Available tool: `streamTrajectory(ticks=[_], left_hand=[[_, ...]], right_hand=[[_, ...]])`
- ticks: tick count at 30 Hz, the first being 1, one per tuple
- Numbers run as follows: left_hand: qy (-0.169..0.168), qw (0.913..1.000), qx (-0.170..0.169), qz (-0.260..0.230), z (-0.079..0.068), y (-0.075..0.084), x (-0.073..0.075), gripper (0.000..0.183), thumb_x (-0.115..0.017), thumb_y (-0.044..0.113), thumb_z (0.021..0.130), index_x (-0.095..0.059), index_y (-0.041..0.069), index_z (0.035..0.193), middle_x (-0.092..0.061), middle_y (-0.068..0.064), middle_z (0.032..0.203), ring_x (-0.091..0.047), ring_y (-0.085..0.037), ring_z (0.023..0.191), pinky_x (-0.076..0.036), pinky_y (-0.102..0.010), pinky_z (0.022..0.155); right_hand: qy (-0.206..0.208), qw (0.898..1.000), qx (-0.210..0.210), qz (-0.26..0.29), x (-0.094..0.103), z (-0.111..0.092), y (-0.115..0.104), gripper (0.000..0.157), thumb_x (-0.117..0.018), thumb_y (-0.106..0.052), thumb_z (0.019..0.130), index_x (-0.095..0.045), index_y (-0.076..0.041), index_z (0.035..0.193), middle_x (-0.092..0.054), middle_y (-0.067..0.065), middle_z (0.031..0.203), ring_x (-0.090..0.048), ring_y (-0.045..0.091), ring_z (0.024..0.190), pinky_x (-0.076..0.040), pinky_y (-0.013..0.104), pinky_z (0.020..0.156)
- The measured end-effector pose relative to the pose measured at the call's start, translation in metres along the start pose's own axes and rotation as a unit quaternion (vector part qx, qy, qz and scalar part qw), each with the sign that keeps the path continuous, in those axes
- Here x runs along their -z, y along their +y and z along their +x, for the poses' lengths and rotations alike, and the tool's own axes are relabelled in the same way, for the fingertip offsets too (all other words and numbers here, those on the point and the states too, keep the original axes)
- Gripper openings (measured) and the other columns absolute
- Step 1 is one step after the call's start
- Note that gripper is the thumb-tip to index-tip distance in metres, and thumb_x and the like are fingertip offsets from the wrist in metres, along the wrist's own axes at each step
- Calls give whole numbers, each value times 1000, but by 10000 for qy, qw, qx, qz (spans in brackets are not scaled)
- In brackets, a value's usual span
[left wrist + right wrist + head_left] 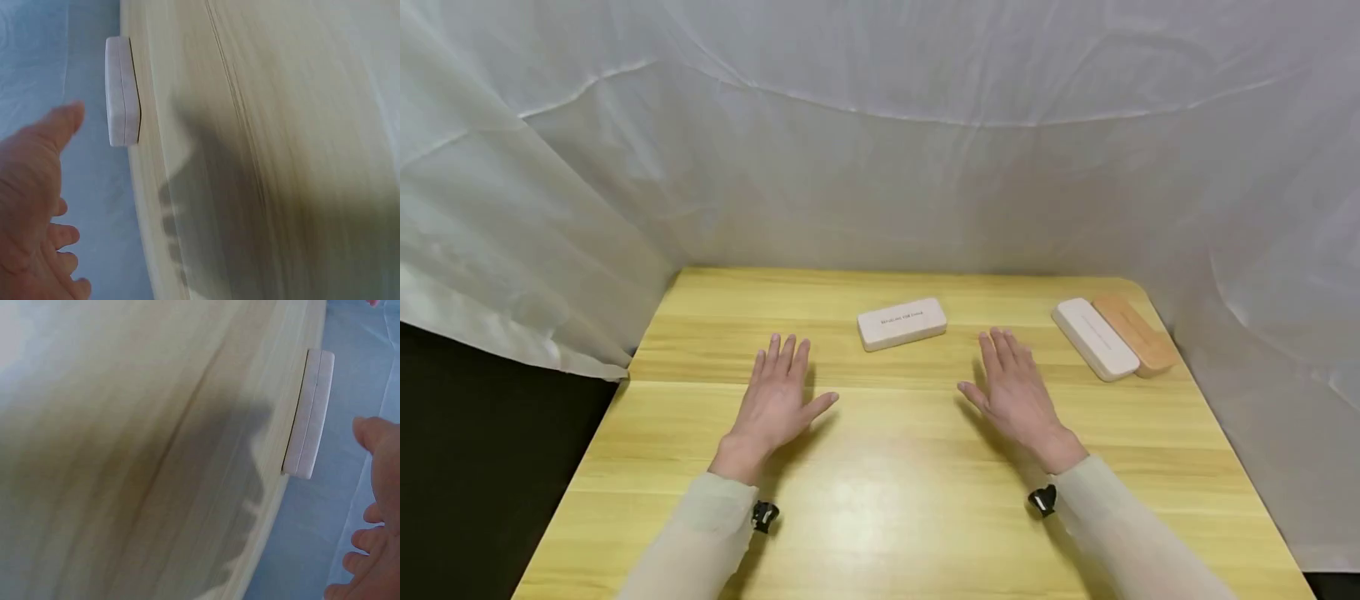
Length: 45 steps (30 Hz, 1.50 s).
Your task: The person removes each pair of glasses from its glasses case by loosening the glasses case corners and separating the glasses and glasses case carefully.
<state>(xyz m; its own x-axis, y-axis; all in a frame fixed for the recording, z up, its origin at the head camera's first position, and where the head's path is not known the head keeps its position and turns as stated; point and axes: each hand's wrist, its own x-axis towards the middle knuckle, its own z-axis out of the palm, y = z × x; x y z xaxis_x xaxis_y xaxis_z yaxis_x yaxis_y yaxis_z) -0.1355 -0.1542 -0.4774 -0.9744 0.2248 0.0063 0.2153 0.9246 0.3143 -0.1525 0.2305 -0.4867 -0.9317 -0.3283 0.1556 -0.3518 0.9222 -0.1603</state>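
Three slim cases lie on the desk (880, 467) as I watch from my remote post; the middle pale case (902, 324) sits towards the far edge, between the two hands and slightly beyond their fingertips; the right-hand pale case (1096, 339) and the orange case (1137, 335) lie slanted side by side near the right edge, apparently touching. The left hand (775, 404) is nearest the middle case, its fingers straight, its thumb spread wide, holding nothing; the right hand (1017, 397) is much the same, fingers extended, thumb out, with no hold on anything, and lies between the middle case and the pair; the shadows make me think both hands hover above the wood.

I would worry about a low approach; stiff fingertips could nudge the middle case towards the far edge before any grip formed. Swinging the right hand outward too fast might knock the pale case into its orange neighbour and push that one off the side; the shells look smooth, so a pinch at one end might slip.

As containers, all three appear closed; both wrist views show a seam along a pale case's side, but I cannot tell what, if anything, is inside.
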Motion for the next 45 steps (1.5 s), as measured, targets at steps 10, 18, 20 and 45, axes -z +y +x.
streamTrajectory(ticks=[10,18,20,45], left_hand=[[42,9995,-300,110,43,19,-17,87,-64,52,103,-30,0,164,-24,-25,171,-10,-42,163,-8,-54,132],[-36,9982,-456,385,92,37,-31,85,-67,50,102,-33,2,163,-29,-24,170,-14,-41,162,-11,-55,132],[-42,9976,-488,483,102,42,-34,86,-66,52,102,-32,2,163,-30,-23,170,-16,-40,162,-12,-55,132],[-691,9919,-804,702,122,55,-53,84,-53,49,109,-16,4,169,-25,-19,173,-19,-34,163,-17,-49,132]], right_hand=[[-208,9996,156,62,-8,46,-4,86,-63,-45,105,-25,7,163,-25,29,170,-24,47,158,-20,66,127],[-619,9979,198,-62,-18,98,-9,87,-68,-42,103,-26,4,164,-28,25,170,-26,43,158,-20,67,127],[-742,9968,254,-138,-21,107,-10,89,-69,-42,102,-25,4,164,-28,25,170,-26,42,159,-20,68,126],[-979,9939,505,65,-36,111,3,88,-71,-39,101,-27,2,164,-38,26,164,-39,44,152,-38,64,119]])
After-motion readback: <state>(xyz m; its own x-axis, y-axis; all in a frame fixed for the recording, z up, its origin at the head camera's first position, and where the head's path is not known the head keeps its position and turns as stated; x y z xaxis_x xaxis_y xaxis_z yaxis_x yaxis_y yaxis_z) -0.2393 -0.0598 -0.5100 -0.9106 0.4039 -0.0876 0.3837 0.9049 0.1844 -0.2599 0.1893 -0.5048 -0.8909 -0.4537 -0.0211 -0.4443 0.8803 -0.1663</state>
